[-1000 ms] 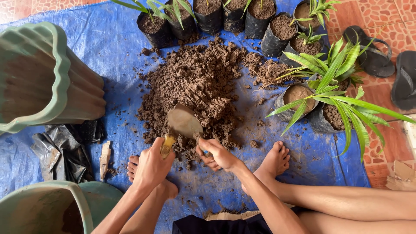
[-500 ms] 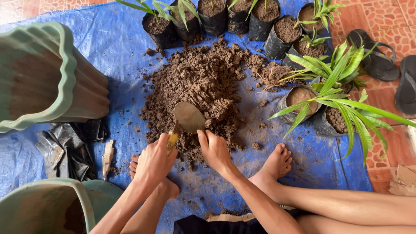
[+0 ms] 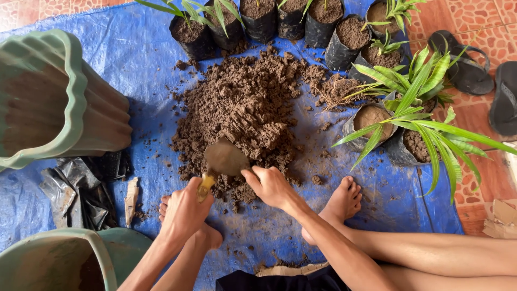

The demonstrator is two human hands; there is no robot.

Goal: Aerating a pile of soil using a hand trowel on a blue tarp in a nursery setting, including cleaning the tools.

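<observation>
Trowel (image 3: 223, 159) gripped by its yellow handle in left hand (image 3: 186, 207), blade flat against soil pile (image 3: 242, 102). Right hand (image 3: 272, 186) loosely curled, empty, fingertips touching soil beside blade.

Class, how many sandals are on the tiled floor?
2. One dark sandal lies upper right beside the blue tarp; the other sandal is right of it, cut by the frame edge. More may lie unseen.

Blue tarp (image 3: 145, 48) (on tiled floor (image 3: 474, 16)), soil heap (image 3: 247, 102), pots (image 3: 54, 102)
</observation>
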